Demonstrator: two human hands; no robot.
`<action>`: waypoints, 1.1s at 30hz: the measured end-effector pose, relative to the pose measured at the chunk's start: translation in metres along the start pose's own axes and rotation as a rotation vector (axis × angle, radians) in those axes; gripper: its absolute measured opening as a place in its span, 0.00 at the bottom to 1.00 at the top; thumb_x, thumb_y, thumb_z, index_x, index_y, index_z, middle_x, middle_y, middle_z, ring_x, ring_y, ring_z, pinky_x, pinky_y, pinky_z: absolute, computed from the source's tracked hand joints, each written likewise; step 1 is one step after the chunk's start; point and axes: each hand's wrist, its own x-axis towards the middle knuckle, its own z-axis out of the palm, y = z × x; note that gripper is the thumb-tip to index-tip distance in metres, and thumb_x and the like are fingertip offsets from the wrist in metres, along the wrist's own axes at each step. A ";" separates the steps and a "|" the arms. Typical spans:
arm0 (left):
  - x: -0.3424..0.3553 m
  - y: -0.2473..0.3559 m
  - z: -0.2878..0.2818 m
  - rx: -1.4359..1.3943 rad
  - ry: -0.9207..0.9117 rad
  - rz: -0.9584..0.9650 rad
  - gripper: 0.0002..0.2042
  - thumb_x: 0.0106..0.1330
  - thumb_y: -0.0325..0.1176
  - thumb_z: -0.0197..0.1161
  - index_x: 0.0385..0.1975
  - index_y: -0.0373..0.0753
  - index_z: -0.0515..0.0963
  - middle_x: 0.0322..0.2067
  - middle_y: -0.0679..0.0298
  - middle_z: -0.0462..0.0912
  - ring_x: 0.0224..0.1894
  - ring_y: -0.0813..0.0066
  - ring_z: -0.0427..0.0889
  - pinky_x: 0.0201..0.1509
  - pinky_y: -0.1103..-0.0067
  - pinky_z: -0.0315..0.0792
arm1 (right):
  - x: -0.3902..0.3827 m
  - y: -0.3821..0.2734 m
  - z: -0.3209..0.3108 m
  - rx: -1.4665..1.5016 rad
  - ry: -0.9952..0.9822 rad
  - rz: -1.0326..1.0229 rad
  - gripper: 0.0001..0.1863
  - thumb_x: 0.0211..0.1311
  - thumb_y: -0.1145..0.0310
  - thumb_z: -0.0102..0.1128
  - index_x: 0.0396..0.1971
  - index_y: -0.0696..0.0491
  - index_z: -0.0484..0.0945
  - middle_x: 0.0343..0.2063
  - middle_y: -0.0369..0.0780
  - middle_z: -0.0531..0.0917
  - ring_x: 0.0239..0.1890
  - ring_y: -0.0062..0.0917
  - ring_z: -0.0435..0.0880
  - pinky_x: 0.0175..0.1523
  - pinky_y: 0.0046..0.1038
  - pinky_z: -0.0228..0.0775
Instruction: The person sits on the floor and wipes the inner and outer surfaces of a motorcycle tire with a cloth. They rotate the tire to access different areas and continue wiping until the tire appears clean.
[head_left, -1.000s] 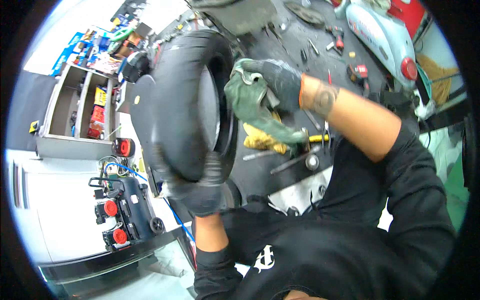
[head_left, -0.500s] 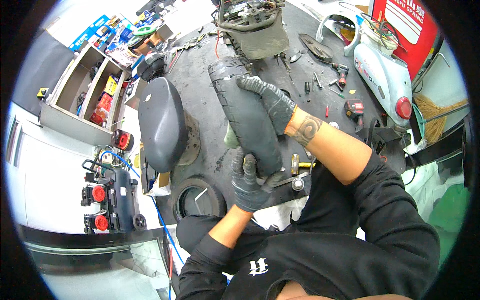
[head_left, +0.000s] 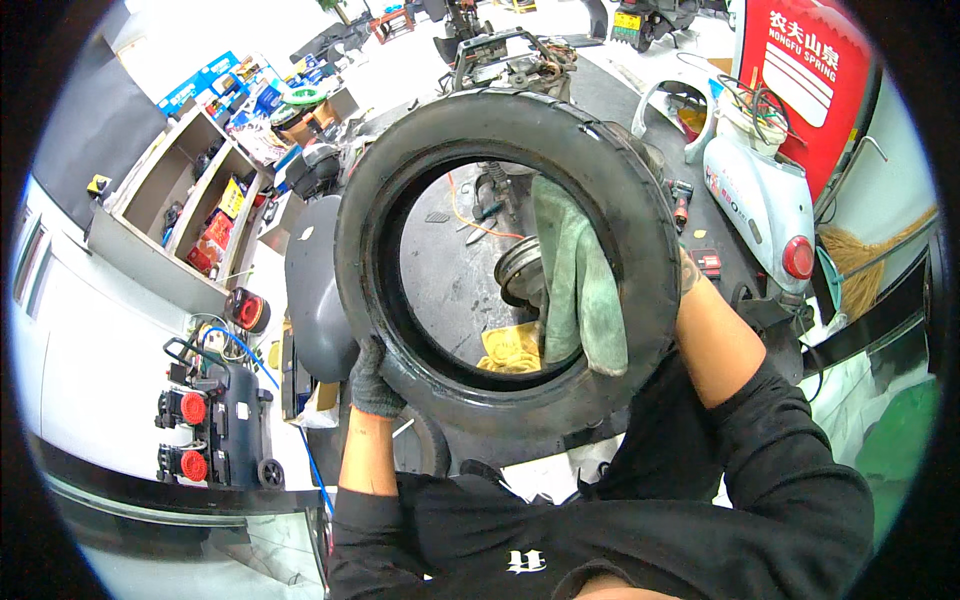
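A large black rubber tyre [head_left: 400,170], worn-looking and bare of any wheel, stands on edge between the two arms with its open ring facing the person, most of it rising above and to the right of the left hand [head_left: 375,385]. It looks fairly heavy but springy: the sidewalls are probably firm with some give, and breakage seems no worry. The sheen near its inner edge suggests a slick patch, so a bare palm could slide there; the outer tread shoulders, taken on opposite sides, seem the surest hold.

The left hand, in a dark grey knitted glove, is closed on the tyre's lower left edge, thumb up against the near sidewall, fingers hidden behind. The right forearm [head_left: 722,345] reaches to the opposite edge; the right hand is hidden behind the tyre, so I cannot tell how far open it is or what it grips.

A soft green cloth [head_left: 575,275] hangs in the tyre's opening, inward from the right wrist, its lower end lapping over the near inner edge; it looks light and limp. Through the opening, to the right of the left hand, show a round metal wheel rim [head_left: 520,275] and a crumpled yellow cloth [head_left: 510,352]. A smooth black scooter seat [head_left: 322,290] lies up and left of the left hand.
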 end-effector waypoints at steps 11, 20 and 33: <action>-0.021 0.013 0.030 -0.259 0.119 0.024 0.24 0.69 0.43 0.64 0.59 0.33 0.77 0.45 0.47 0.87 0.44 0.49 0.88 0.52 0.53 0.83 | 0.027 -0.016 -0.019 -0.307 0.265 -0.110 0.16 0.80 0.61 0.48 0.52 0.55 0.80 0.48 0.45 0.87 0.48 0.31 0.87 0.57 0.36 0.80; -0.001 0.003 0.008 0.111 0.143 0.179 0.27 0.66 0.33 0.69 0.64 0.33 0.74 0.54 0.53 0.85 0.49 0.59 0.87 0.56 0.66 0.82 | -0.012 0.003 -0.002 -0.974 -0.330 -0.432 0.24 0.79 0.50 0.48 0.59 0.53 0.78 0.45 0.41 0.87 0.43 0.30 0.88 0.50 0.34 0.80; 0.011 -0.016 0.031 0.056 0.454 0.025 0.25 0.76 0.41 0.54 0.67 0.32 0.71 0.65 0.47 0.76 0.65 0.51 0.76 0.73 0.57 0.67 | -0.035 0.079 0.105 -1.514 -1.264 -0.171 0.19 0.69 0.63 0.58 0.57 0.47 0.77 0.36 0.53 0.84 0.38 0.50 0.86 0.43 0.45 0.77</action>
